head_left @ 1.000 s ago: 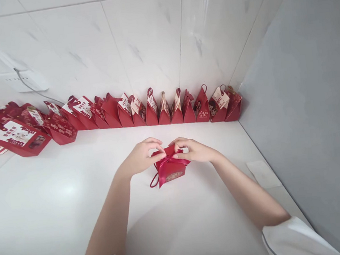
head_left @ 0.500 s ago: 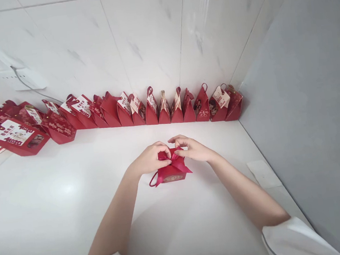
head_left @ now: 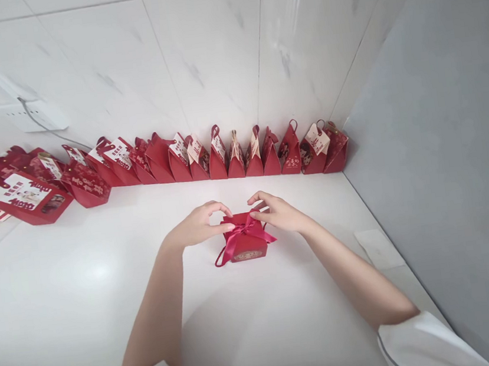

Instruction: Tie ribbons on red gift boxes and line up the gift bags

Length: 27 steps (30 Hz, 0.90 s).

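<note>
A small red gift box (head_left: 248,248) stands on the white table in front of me, with a gold pattern on its near face and a twisted red cord handle drooping at its left. A shiny pink-red ribbon (head_left: 243,228) is tied in a bow across its top, its tails hanging over the front. My left hand (head_left: 200,224) is at the box's left edge, thumb and fingers apart, the thumb tip close to the bow. On the other side my right hand (head_left: 277,211) has its fingers spread, with the thumb touching or just over the bow's right loop.
A row of red gift boxes (head_left: 180,166) lines the tiled wall, and more boxes (head_left: 33,203) cluster at the left. A flat white piece (head_left: 380,248) lies at the right by the grey panel (head_left: 435,142). A cable (head_left: 48,131) runs from a wall socket.
My left hand has drawn back to the left and its fingers have parted from the ribbon. My right-hand fingers have spread a little. The bow now shows more fully.
</note>
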Available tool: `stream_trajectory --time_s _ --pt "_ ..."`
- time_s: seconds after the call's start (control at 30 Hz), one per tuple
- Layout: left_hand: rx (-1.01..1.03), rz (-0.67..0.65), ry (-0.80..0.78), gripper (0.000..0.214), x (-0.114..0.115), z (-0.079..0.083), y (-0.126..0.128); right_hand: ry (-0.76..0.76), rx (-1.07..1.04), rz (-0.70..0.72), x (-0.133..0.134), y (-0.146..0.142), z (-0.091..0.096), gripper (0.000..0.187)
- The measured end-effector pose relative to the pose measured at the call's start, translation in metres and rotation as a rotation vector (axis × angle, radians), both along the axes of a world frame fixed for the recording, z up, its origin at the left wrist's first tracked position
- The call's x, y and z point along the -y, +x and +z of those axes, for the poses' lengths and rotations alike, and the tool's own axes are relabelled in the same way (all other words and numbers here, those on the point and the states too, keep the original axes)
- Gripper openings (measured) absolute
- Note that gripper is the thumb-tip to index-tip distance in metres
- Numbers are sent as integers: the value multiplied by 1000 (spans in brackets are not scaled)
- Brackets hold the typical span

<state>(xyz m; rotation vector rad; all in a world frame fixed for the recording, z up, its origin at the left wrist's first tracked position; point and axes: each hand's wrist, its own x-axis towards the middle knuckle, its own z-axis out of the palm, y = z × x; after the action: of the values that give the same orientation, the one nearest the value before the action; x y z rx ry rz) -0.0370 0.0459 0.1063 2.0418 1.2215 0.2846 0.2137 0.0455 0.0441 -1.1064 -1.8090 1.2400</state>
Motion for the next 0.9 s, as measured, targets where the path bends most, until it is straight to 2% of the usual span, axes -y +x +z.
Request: stream_trajectory --time_s 0.17,0.27,0.4,0.63,0.77,0.9 --pt "-59 0 -7 39 -3 6 -15 -25 62 -36 -3 12 7 33" --pt "-20 25 -81 35 -3 5 -13 -9 85 -35 -4 12 6 36" --pt "129 51 -221 32 -2 5 -6 -42 33 29 -4 9 4 37" --pt "148 191 -355 34 -3 -2 -4 -42 73 52 -5 13 4 38" --pt "268 226 -331 32 -5 -9 -3 -21 -4 85 -5 12 2 39" --pt "253 224 -280 30 -5 -13 0 19 35 45 -6 9 -4 37"
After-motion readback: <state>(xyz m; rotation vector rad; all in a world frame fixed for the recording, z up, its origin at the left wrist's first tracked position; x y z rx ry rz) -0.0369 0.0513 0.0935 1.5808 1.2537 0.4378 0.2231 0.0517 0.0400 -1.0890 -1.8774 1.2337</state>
